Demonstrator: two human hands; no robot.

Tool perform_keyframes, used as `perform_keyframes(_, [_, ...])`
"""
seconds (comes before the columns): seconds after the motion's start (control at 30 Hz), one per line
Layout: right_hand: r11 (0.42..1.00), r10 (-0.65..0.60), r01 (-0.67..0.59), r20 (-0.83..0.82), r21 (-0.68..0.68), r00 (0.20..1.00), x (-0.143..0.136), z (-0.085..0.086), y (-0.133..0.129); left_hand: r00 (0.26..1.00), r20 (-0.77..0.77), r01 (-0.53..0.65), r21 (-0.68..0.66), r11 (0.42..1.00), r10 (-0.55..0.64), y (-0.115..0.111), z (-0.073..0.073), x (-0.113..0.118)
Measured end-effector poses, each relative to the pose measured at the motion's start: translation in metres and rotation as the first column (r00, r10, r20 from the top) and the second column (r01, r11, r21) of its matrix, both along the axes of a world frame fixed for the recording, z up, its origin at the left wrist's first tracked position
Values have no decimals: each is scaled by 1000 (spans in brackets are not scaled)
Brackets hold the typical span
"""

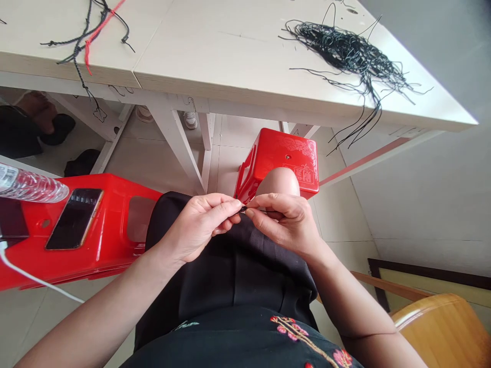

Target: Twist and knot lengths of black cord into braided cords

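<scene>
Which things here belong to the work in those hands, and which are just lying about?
Likely the work:
small black piece, pinched by left hand and right hand
black cord tangle
knotted black cords
red cord

Apparently just lying about:
phone
bottle
white cable

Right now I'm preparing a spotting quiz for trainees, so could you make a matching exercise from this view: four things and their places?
1. phone
2. tangle of black strands
3. red strand
4. small black piece

A. on the table, at the right
B. held between left hand and right hand
C. on a red stool, near the bottle
D. among knotted black cords, at the left

Pairs: 1-C, 2-A, 3-D, 4-B
</scene>
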State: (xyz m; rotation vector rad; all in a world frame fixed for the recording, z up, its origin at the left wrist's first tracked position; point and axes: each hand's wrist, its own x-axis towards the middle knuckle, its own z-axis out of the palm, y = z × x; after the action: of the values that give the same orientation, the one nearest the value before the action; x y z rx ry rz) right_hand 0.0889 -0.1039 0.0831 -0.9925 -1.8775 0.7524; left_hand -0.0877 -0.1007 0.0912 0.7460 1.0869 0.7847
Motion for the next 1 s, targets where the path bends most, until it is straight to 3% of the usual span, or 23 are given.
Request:
perform_keyframes(0.23, [997,-63,62,-17,-35,998,-2,-3,-3,990,-141,11,210,978,19,-5,0,-3])
perform_keyframes(0.5, [990,-86,83,-19,-116,996,-3,-1,-4,953,-298,92,462,882,57,-9,-3,2])
perform_keyframes(0.73, [993,-65,64,-7,-97,998,-4,0,-7,895,-401,124,640,759,192,-9,-3,1])
perform_keyframes(0.9, [999,-49,49,9,-17,999,1,2,-4,894,-410,122,609,784,179,-7,-4,0])
perform_keyframes(1.0, [995,61,-62,-21,-81,998,3,1,-3,903,-422,176,537,825,82,-6,-3,0])
